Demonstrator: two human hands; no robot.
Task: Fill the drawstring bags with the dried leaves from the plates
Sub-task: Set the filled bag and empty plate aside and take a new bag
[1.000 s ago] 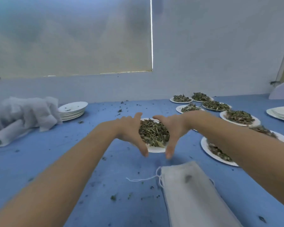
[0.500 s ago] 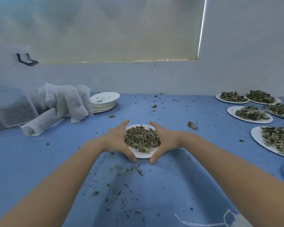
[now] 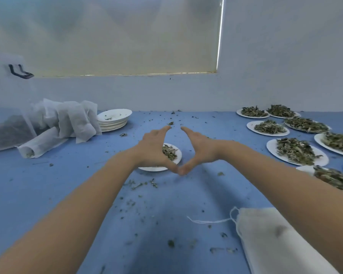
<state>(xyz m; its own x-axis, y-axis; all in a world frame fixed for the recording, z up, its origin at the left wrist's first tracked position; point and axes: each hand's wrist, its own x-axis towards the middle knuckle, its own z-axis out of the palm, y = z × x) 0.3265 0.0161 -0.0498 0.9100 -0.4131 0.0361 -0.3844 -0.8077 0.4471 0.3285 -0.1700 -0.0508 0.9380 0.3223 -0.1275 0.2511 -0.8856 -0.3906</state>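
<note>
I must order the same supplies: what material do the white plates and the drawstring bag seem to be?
Plates: probably paper or moulded pulp; matte white, thin rims, tightly stacked at left.
Drawstring bag: looks like thin non-woven fabric or gauze; matte, softly creased, with a thin white string. Exact fibre unclear.

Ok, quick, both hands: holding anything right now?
Left hand: open, fingers straight, holding nothing, above the small white paper plate of dried leaves.
Right hand: open, holding nothing.

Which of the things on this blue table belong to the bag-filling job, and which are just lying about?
In the job:
plate of leaves under the hands
full plates at right
drawstring bag, near right
left hand
right hand

Lying about:
stack of used plates
heap of white bags at left
loose crumbs on the table
</note>
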